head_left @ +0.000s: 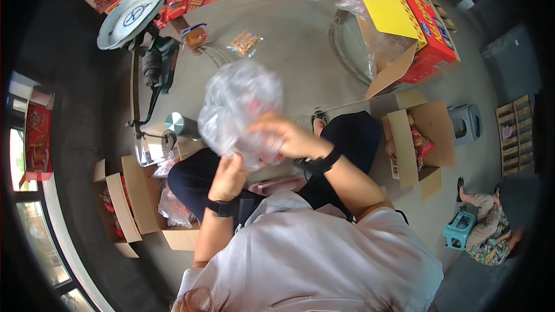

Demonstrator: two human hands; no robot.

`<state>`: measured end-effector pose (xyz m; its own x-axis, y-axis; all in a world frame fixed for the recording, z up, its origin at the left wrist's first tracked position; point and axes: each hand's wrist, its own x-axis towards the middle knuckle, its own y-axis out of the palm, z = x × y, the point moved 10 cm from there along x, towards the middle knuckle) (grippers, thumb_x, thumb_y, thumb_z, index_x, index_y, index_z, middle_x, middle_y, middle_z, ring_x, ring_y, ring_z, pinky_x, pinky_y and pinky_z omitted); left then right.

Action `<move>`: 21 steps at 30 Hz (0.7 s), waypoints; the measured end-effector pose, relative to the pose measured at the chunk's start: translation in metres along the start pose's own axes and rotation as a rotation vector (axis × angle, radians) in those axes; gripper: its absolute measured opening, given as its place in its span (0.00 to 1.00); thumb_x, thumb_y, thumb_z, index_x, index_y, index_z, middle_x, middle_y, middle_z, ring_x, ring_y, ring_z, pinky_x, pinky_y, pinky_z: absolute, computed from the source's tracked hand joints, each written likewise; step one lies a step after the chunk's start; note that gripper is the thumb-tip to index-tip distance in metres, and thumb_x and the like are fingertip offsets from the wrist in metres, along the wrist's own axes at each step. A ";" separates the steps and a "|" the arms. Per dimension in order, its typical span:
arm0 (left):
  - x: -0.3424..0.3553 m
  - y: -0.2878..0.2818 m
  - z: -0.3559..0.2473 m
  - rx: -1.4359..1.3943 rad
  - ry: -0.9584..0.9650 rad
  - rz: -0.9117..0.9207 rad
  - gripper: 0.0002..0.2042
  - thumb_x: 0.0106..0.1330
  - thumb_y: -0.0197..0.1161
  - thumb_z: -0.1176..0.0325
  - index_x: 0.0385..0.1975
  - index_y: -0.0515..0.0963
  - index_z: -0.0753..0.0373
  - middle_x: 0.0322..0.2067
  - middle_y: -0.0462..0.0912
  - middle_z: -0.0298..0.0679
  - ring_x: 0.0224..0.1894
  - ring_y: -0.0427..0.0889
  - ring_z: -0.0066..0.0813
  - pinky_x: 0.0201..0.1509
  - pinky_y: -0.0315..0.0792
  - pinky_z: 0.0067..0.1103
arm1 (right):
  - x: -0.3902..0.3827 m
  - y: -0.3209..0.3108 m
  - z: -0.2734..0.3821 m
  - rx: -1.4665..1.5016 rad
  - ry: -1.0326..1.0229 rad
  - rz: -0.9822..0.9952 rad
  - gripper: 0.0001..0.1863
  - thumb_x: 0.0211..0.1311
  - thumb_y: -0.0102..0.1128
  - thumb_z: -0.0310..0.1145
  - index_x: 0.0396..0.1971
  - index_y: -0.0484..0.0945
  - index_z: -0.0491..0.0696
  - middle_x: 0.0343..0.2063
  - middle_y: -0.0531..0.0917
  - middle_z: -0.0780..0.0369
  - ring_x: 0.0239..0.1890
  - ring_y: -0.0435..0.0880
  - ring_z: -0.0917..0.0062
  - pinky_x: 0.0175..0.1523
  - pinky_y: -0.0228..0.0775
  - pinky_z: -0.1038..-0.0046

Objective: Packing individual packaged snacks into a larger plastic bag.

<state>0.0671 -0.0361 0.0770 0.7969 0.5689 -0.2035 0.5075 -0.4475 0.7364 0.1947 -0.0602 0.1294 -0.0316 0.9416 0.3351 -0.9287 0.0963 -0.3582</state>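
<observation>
In front of my lap hangs a crinkled clear plastic bag (241, 89), with faint pink-red patches showing through it. My left hand (229, 174) is closed on the bag's lower edge, thumb up. My right hand (289, 136) lies against the bag's right side, its fingers smeared by motion, so their grip cannot be made out. Beyond the bag, a small clear packet with orange-brown contents (244, 44) lies on the grey floor. Another such packet (195, 37) is to its left, near the balance scale (132, 16) with its white pan.
A large yellow and red carton (396, 14) stands open at the far right. Open cardboard boxes with packets flank my knees, left (143, 193) and right (433, 133). A grey stool (465, 124) and a wooden pallet (516, 138) are farther right. Another person (491, 231) sits by a turquoise stool (459, 230).
</observation>
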 end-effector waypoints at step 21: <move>0.022 0.033 -0.048 1.416 0.373 0.263 0.31 0.37 0.72 0.38 0.24 0.82 0.66 0.44 0.77 0.53 0.46 0.75 0.49 0.55 0.67 0.36 | -0.144 -0.381 -0.262 -0.668 1.154 -1.064 0.24 0.52 0.62 0.35 0.53 0.78 0.56 0.46 0.81 0.52 0.49 0.80 0.62 0.55 0.70 0.68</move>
<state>0.0855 -0.0054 0.1285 0.8971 0.4093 0.1663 0.4298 -0.7213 -0.5432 0.6497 -0.1479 -0.0101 0.9971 0.0757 -0.0007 -0.0473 0.6155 -0.7867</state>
